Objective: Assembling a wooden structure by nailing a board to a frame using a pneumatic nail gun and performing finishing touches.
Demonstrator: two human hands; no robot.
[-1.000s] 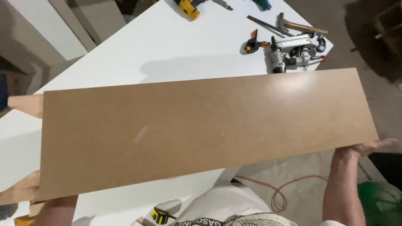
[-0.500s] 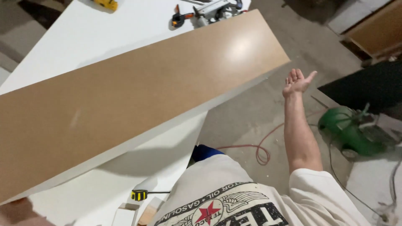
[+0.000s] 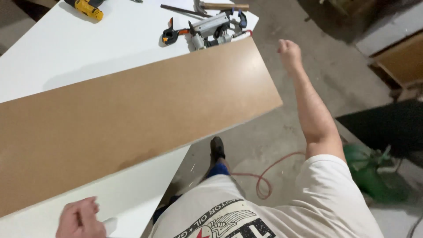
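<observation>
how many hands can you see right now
2. The left hand is at the bottom edge, closed, over the white table just below the brown board. The right hand is raised in the air past the board's far end, touching nothing.

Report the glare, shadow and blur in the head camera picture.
Head view: a soft pale sheen sits on the long brown fibreboard panel near its far end; the panel casts a grey shadow on the white worktable; the left hand at the bottom edge is motion-blurred, the raised right hand slightly soft; the right background is dim.
</observation>
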